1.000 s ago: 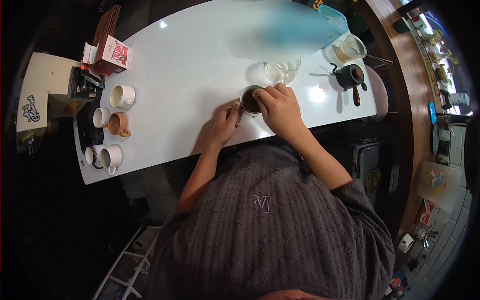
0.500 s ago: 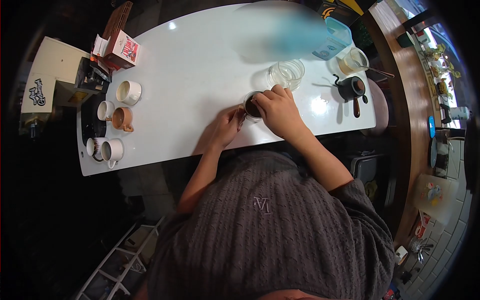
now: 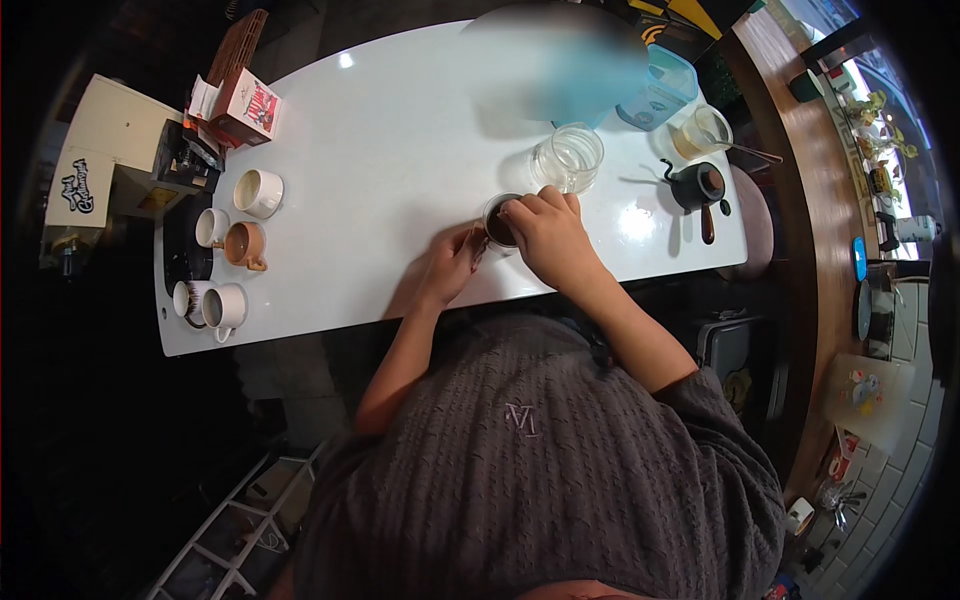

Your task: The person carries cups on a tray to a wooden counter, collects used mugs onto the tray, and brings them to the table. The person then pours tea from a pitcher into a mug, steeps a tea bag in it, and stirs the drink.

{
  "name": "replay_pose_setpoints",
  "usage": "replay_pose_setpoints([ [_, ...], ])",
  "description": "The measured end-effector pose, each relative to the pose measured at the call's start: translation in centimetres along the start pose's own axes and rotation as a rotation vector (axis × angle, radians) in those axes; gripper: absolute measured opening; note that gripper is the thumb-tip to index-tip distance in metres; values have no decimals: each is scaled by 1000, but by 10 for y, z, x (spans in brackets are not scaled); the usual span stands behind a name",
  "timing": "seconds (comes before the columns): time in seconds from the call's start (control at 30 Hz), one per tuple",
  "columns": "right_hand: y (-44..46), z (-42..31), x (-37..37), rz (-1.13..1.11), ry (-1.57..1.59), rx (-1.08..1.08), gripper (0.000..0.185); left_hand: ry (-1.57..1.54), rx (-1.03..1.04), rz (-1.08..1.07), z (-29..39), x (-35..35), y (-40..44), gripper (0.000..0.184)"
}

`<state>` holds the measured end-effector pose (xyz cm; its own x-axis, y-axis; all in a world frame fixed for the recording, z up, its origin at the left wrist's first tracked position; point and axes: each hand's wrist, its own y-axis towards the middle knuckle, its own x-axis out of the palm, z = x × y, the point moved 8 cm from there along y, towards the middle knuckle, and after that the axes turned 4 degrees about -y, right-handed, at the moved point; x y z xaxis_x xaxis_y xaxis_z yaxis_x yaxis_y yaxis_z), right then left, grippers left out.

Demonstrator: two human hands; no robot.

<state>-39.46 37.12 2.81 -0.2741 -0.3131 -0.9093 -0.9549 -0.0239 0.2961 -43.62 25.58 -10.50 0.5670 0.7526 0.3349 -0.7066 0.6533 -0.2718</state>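
Observation:
A cup (image 3: 501, 222) with a pale rim and dark contents stands near the front edge of the table. My left hand (image 3: 452, 264) is closed at its left side, where the handle appears to be. Over the cup's right rim reaches my right hand (image 3: 553, 238), its fingers pinched together at the opening. Whatever those fingers hold, if anything, is hidden. Just beyond my right hand is a clear glass jar (image 3: 570, 160) with a little clear liquid or only reflections inside.
Several mugs (image 3: 258, 193) stand at the left beside a cream-coloured machine (image 3: 90, 165) and a red-and-white box (image 3: 248, 108). On the right are a black gooseneck kettle (image 3: 695, 186), a glass with a spoon (image 3: 703, 130) and a blue tub (image 3: 657, 90). A blurred blue shape (image 3: 575, 75) covers the far side.
The view has shifted slightly. My right hand has turned a little over the cup, fingers still pinched; my left hand stays at its side.

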Motion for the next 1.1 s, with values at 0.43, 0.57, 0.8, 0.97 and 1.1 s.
replay_pose_setpoints([
  [0.43,0,0,5,-62,12,-7,12,-9,-2,18,-3,-2,0,35],
  [0.57,-1,-2,2,-16,100,-15,12,14,30,-10,-3,-2,2,36],
  [0.8,-2,1,3,-78,99,18,11,-9,26,10,-1,-1,1,36],
  [0.97,1,3,0,-32,1,1,10,15,19,-9,-1,-2,1,34],
  [1.1,0,4,0,-5,67,-12,11,19,12,-13,-2,-2,0,32],
])
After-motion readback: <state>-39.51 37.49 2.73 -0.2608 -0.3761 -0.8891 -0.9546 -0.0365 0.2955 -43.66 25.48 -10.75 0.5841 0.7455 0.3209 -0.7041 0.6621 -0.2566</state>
